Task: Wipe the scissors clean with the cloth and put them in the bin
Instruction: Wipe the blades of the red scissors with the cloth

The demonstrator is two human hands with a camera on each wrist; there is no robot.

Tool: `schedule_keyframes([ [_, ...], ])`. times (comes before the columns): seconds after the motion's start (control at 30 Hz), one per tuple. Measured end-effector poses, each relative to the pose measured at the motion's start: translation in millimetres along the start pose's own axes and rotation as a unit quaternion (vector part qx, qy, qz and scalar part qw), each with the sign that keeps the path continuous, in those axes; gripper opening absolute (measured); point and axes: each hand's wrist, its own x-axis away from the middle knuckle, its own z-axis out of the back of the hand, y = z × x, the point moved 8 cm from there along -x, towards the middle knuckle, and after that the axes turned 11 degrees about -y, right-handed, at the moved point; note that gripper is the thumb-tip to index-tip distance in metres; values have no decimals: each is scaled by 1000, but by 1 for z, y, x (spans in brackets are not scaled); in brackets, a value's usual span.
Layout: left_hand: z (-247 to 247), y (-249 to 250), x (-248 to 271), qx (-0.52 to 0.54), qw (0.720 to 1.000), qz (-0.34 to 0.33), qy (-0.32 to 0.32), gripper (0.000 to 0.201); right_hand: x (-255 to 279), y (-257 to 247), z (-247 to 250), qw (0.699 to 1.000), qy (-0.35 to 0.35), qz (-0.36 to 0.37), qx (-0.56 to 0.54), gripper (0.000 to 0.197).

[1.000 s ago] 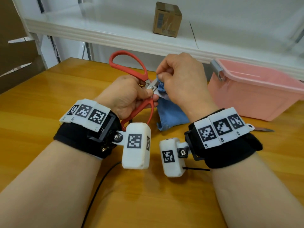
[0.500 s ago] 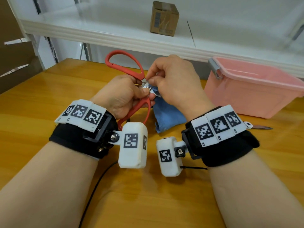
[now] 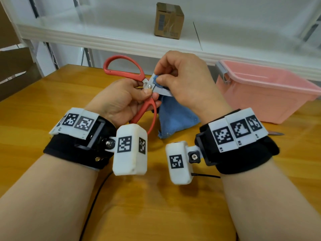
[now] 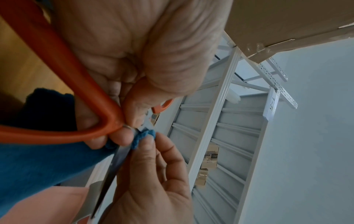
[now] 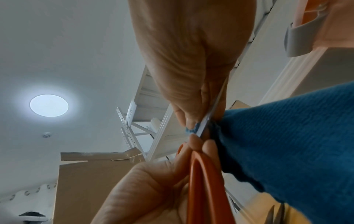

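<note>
So the person's left hand (image 3: 121,100) has the red-handled steel scissors (image 3: 139,94) gripped right at the pivot, fingers (image 4: 122,136) curled around the neck where the 2 handle loops meet. Both loops stick out on the left-hand side, 1 up and away, 1 down toward the wrist. The blades run the other way, off to the person's right, and disappear under the right hand (image 3: 184,80).

That right hand has its fingers (image 4: 147,145) clamped on a fold of the blue terry cloth (image 3: 173,117), and the fold is pinched around the blades just beside the pivot screw. The rest of the cloth hangs down to the wooden worktop (image 3: 52,101).

What matters for the next bit, I'd say: the blade axis points from the pivot toward the right, so a wipe would mean dragging the pinched cloth rightward along the steel to the tips while the left hand holds steady. The pink plastic bin (image 3: 271,94) sits on that same right side, open, nearer the right hand. The blade tips aren't visible from the head view.

Looks like the wiping is in progress, and the scissors aren't in the bin yet.
</note>
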Motion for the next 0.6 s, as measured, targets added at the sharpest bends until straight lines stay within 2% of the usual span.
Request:
schedule_keyframes([
  [0.13,-1,-1,1,15,1000,5,5,25,0,6,4,999,26,-18,11,9],
  [0.33,4,0,2,41,998,-3,38,20,3,14,22,994,101,-43,0,6],
  [0.6,3,0,0,32,999,-3,5,25,-2,2,-8,999,16,-30,9,5],
])
